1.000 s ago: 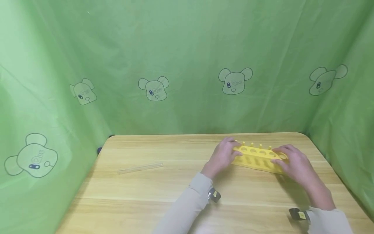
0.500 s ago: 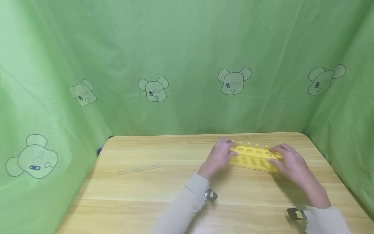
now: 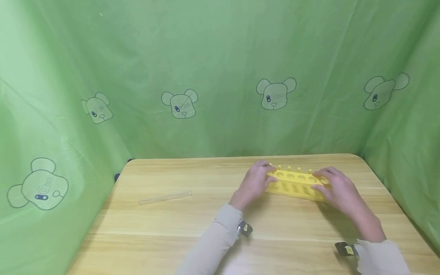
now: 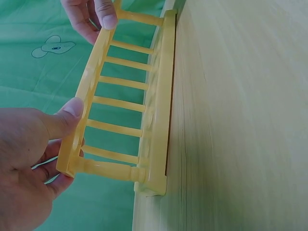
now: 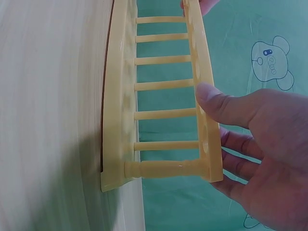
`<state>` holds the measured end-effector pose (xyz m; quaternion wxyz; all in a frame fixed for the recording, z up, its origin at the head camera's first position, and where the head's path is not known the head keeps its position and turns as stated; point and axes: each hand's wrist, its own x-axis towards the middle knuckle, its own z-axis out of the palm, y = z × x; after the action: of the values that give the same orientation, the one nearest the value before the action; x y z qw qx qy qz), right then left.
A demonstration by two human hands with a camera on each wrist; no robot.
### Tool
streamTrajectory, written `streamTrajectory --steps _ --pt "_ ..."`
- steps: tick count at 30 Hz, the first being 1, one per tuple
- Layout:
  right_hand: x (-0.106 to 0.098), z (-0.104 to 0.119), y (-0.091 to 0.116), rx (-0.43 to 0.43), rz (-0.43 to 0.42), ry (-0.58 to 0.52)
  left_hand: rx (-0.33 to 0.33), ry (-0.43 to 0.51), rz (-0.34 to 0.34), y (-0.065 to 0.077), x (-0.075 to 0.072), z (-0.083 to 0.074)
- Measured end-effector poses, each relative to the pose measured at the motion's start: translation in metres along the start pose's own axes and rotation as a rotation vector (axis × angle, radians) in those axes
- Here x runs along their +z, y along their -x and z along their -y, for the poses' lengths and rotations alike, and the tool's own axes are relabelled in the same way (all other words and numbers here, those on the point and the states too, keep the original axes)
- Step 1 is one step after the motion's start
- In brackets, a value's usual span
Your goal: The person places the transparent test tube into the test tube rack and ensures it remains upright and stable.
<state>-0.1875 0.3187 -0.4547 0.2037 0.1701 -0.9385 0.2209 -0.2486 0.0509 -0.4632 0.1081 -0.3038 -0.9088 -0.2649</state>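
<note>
A yellow plastic test tube rack (image 3: 292,185), with a row of round holes on top and pegs along its back, stands upright at the right rear of the table. My left hand (image 3: 253,181) grips the left end of its top plate, thumb in front and fingers behind. At the other end, my right hand (image 3: 340,191) holds the top plate the same way. In the left wrist view the rack's base (image 4: 161,106) lies on or just over the wood. A clear glass tube (image 3: 165,198) lies on the table, well to the left of both hands.
The wooden table (image 3: 165,236) has rounded far corners. Green curtains (image 3: 220,126) printed with bear heads enclose its back and sides. Dark straps with small devices (image 3: 245,229) sit on both wrists.
Both hands have shifted the rack a short way to the left across the table, keeping their grip at its ends. The glass tube has stayed where it was.
</note>
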Motion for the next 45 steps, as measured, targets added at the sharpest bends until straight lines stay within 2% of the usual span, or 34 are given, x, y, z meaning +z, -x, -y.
streamTrajectory --steps 12,33,45 --pt "0.005 0.003 -0.008 -0.007 0.012 -0.013 -0.003 0.012 -0.005 0.002 -0.004 0.007" --pt "0.014 0.009 -0.018 -0.01 0.046 -0.029 -0.064 0.054 0.006 0.008 -0.011 0.018" --pt "0.018 0.015 -0.026 -0.021 0.055 -0.04 -0.06 0.084 -0.026 0.011 -0.014 0.026"
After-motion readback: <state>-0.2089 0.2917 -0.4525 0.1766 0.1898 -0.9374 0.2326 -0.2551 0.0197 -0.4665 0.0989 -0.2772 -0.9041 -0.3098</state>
